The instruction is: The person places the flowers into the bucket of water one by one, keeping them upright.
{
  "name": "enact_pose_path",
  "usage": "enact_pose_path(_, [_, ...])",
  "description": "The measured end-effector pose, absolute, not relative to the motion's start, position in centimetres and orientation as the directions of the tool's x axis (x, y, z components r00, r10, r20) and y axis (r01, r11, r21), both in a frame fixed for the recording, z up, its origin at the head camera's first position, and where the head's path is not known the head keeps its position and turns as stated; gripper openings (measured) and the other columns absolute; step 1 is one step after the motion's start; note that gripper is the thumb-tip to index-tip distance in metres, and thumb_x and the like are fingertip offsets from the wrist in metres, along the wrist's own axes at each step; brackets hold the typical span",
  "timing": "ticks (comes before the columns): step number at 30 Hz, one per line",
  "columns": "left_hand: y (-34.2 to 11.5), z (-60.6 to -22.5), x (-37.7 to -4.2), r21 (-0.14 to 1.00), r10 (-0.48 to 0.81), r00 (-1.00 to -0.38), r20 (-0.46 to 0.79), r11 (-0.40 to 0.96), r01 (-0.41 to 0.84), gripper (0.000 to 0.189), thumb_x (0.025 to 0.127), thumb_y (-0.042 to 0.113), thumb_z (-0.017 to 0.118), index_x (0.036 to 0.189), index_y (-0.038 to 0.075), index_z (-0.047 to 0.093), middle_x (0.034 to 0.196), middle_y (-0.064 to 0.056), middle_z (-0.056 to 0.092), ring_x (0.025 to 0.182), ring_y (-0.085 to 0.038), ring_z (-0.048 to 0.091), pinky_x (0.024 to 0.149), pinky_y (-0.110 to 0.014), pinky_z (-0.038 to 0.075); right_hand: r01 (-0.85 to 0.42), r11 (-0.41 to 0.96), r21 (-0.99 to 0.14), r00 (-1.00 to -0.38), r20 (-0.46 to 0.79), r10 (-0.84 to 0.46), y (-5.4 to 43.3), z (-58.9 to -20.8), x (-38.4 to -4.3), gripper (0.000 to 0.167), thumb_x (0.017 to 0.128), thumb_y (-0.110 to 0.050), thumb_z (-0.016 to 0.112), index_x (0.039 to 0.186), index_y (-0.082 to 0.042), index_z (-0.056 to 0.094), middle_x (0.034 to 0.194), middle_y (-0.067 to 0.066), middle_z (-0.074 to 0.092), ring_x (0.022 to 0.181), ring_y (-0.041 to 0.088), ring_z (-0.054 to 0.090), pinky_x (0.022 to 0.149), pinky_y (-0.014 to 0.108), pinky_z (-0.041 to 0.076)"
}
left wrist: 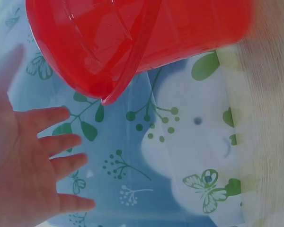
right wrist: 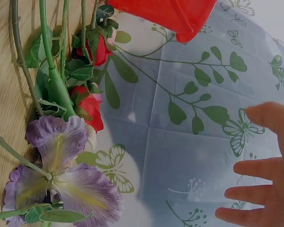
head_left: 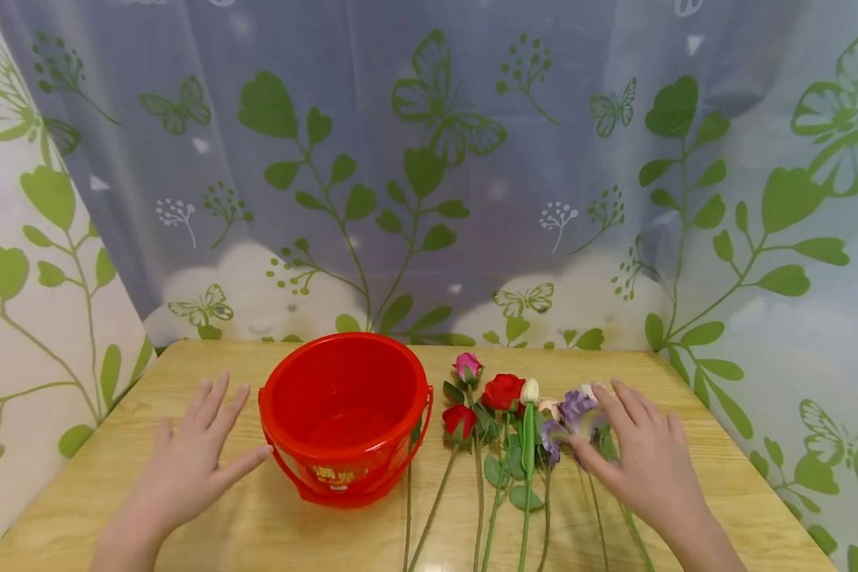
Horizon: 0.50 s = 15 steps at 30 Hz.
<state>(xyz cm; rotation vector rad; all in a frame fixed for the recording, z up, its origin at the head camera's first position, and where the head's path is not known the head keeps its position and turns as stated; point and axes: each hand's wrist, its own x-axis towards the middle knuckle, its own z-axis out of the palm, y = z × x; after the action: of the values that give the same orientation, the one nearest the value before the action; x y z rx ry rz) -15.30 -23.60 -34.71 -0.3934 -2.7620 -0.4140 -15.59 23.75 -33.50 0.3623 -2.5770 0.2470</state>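
Note:
A red plastic bucket [head_left: 343, 469] with its handle hanging down stands left of centre on the table. My left hand [head_left: 189, 469] hovers beside it with fingers spread, holding nothing. To the bucket's right lie several long-stemmed artificial flowers: a pink rose [head_left: 467, 365], red roses [head_left: 504, 392], a white tulip [head_left: 530, 392] and a purple iris [head_left: 579, 409]. Over the right end of this row is my right hand [head_left: 647, 461], its fingers spread and straight. In the right wrist view a gap shows between that hand and the purple iris [right wrist: 52, 179].
The wooden table [head_left: 214, 528] ends at a hanging curtain [head_left: 357, 183] printed with green leaves and butterflies. More of this printed cloth covers the left and right sides. Flower stems [head_left: 432, 508] stretch toward the near table edge.

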Motion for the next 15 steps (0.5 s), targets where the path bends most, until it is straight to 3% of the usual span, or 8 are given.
enact_pose_path(3, [-23.46, -34.60, -15.31, 0.223, 0.221, -0.884, 0.413, 0.916, 0.334, 0.067, 0.080, 0.044, 0.060, 0.128, 0.000, 0.044, 0.127, -0.022, 0.043, 0.113, -0.040, 0.040, 0.085, -0.067, 0.025, -0.352, 0.932, -0.086, -0.757, 0.611, -0.230, 23.60, -33.53, -15.59, 0.051, 0.071, -0.030, 0.069, 0.112, -0.003, 0.057, 0.113, 0.020, 0.053, 0.099, 0.038, 0.049, 0.079, 0.060, 0.036])
enact_pose_path(5, [-23.38, -34.53, -15.30, 0.226, 0.212, -0.873, 0.439, 0.915, 0.335, 0.058, 0.081, 0.040, 0.061, 0.120, -0.001, 0.051, 0.115, -0.022, 0.054, 0.101, -0.040, 0.050, 0.082, -0.061, 0.035, -0.372, 0.924, -0.087, -0.727, 0.646, -0.232, 23.53, -33.53, -15.57, 0.043, 0.069, -0.024, 0.070, 0.104, -0.001, 0.061, 0.105, 0.019, 0.058, 0.092, 0.037, 0.054, 0.076, 0.057, 0.041])
enact_pose_path(9, [-23.34, -34.46, -15.13, 0.284, 0.155, -0.876, 0.456, 0.908, 0.309, 0.048, 0.082, 0.033, 0.062, 0.114, -0.002, 0.056, 0.101, -0.020, 0.061, 0.089, -0.037, 0.057, 0.068, -0.053, 0.046, -0.392, 0.915, -0.100, -0.704, 0.673, -0.227, 23.49, -33.54, -15.62, 0.034, 0.068, -0.020, 0.070, 0.095, -0.001, 0.064, 0.095, 0.017, 0.062, 0.084, 0.035, 0.058, 0.069, 0.052, 0.047])
enact_pose_path(15, [-23.56, -34.50, -15.02, 0.352, 0.088, -0.858, 0.506, 0.887, 0.299, 0.041, 0.083, 0.027, 0.062, 0.109, -0.004, 0.058, 0.097, -0.022, 0.061, 0.074, -0.035, 0.059, 0.062, -0.051, 0.047, -0.409, 0.900, -0.153, -0.701, 0.684, -0.202, 23.69, -33.63, -15.84, 0.032, 0.068, -0.018, 0.071, 0.095, -0.002, 0.063, 0.091, 0.016, 0.063, 0.080, 0.034, 0.059, 0.065, 0.047, 0.050])
